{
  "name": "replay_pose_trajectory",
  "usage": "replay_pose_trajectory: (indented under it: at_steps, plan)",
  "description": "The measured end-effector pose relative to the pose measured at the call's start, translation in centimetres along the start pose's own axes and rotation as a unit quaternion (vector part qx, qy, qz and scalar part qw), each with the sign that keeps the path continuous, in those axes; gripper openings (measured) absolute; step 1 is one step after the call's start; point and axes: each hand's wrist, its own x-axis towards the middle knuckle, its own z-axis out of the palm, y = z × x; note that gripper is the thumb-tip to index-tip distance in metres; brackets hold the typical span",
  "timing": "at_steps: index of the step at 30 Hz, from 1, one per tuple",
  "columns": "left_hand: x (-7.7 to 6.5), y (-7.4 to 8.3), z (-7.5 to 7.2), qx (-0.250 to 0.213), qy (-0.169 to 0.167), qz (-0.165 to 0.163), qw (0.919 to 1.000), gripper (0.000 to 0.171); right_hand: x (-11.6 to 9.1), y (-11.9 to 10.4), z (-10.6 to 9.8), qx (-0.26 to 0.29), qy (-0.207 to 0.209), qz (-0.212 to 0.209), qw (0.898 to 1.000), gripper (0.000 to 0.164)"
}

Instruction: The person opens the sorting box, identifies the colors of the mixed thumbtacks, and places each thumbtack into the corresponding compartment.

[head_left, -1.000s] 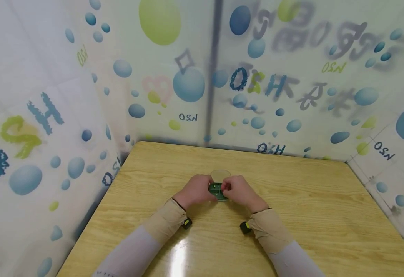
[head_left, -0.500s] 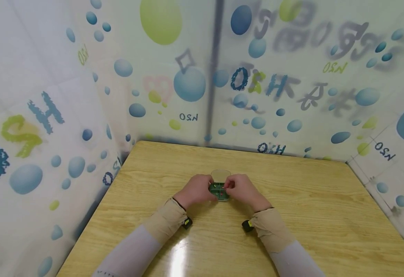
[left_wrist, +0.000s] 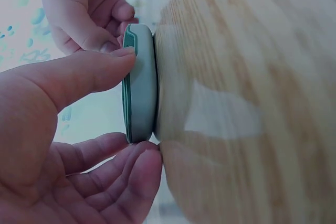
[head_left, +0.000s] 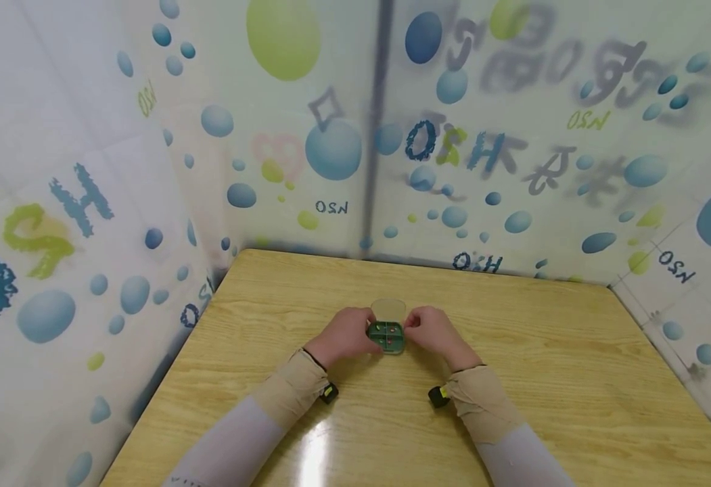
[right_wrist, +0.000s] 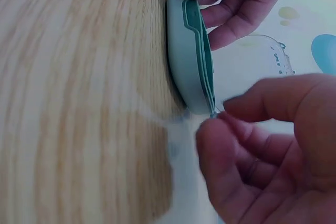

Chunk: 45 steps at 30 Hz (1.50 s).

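Note:
A small green pill box (head_left: 394, 349) with several compartments stands on the table, its clear lid (head_left: 388, 310) raised on the far side. Tiny yellow and red pieces, like pills, lie in the compartments. My left hand (head_left: 344, 334) grips the box from the left; in the left wrist view the thumb (left_wrist: 100, 72) lies on the rim and the fingers (left_wrist: 131, 174) curl against its opposite side. Just off the box's right edge is my right hand (head_left: 436, 334), fingers loosely bent. In the right wrist view its fingertips (right_wrist: 212, 132) are at the box's corner, with nothing visible between them.
The wood-grain table (head_left: 550, 379) reaches back to a light wall covering (head_left: 507, 169) printed with blue and green spots and letters. Each wrist wears a tan wrap, with a small black device (head_left: 438, 397) by the right one.
My right hand has drawn back rightward from over the compartments to beside the box, uncovering red pieces on that side. The left hand keeps its grip and the box has stayed in place.

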Motion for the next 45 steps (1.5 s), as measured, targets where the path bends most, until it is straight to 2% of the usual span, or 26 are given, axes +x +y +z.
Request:
replay_pose_trajectory:
  at_steps: [3,7,13,20,23,27,28,33,35,39,45]
  plan:
    - [0.1,-0.1,0.0,-0.003,0.002,-0.004,1.0,0.047,0.0,0.0,0.3,0.03,-0.004,0.038,0.999,0.012]
    - [0.2,-0.2,0.1,-0.014,0.001,-0.022,0.9997,0.05,0.1,-0.2,0.9,0.096,-0.004,0.075,0.993,0.016]
    - [0.4,-0.7,0.4,-0.06,-0.006,-0.054,0.9967,0.077,0.1,-0.5,1.7,0.156,0.014,0.08,0.984,0.029]
    - [0.7,-1.6,0.6,-0.115,0.011,-0.069,0.9909,0.099,0.2,-0.7,2.0,0.21,0.019,0.099,0.972,0.052]
    - [0.7,-1.7,0.5,-0.117,0.006,-0.073,0.9905,0.093,0.1,-0.8,2.0,0.212,0.013,0.099,0.972,0.051]
    - [0.7,-1.8,0.5,-0.136,0.001,-0.087,0.9868,0.069,0.0,-0.8,1.9,0.233,0.003,0.109,0.966,0.046]
    - [0.7,-1.8,0.5,-0.15,0.001,-0.092,0.9843,0.064,0.0,-0.8,1.9,0.24,0.004,0.113,0.964,0.046]
    - [1.0,-2.3,0.7,-0.248,0.002,-0.12,0.9614,0.046,0.0,-0.8,2.0,0.26,0.007,0.117,0.959,0.043]
    - [1.1,-2.5,0.7,-0.266,0.004,-0.127,0.9555,0.042,0.0,-0.7,2.1,0.26,0.007,0.114,0.959,0.043]
    - [1.2,-2.5,0.5,-0.27,0.007,-0.128,0.9544,0.042,0.2,-0.8,2.1,0.259,0.015,0.115,0.959,0.044]
    - [1.1,-2.3,0.3,-0.288,0.004,-0.134,0.9481,0.043,0.3,-0.8,2.1,0.251,0.017,0.116,0.961,0.046]
